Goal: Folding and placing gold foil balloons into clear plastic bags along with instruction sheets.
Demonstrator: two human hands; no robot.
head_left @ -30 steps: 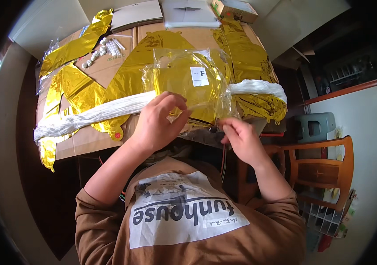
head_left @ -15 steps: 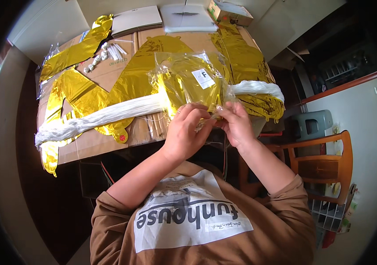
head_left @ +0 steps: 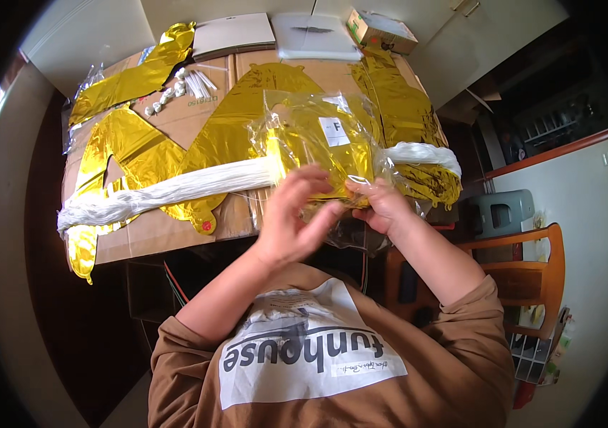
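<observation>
A clear plastic bag (head_left: pixel 302 146) with a folded gold foil balloon in it lies at the table's near edge; a white label shows on its upper part. My right hand (head_left: pixel 384 205) pinches the bag's near edge between thumb and fingers. Just left of that edge, my left hand (head_left: pixel 291 217) is open, thumb and fingers spread and slightly blurred, near the bag. A long bundle of white thread (head_left: pixel 197 180) runs crosswise behind my left hand and passes under the bag. Its other end (head_left: pixel 425 155) comes out at the right.
Flat gold foil balloons (head_left: pixel 229 125) cover much of the cardboard-topped table (head_left: pixel 154 246). White sticks (head_left: pixel 199 84) and small white knotted bundles (head_left: pixel 165 98) lie at the back left. Behind are white sheets (head_left: pixel 232 32), clear bags (head_left: pixel 316 43) and a box (head_left: pixel 381 32). A wooden chair (head_left: pixel 552 278) stands right.
My left hand has let go of the bag's near edge and drawn back a little, its fingers opening. The right hand keeps its pinch, and the bag's near edge hangs looser.
</observation>
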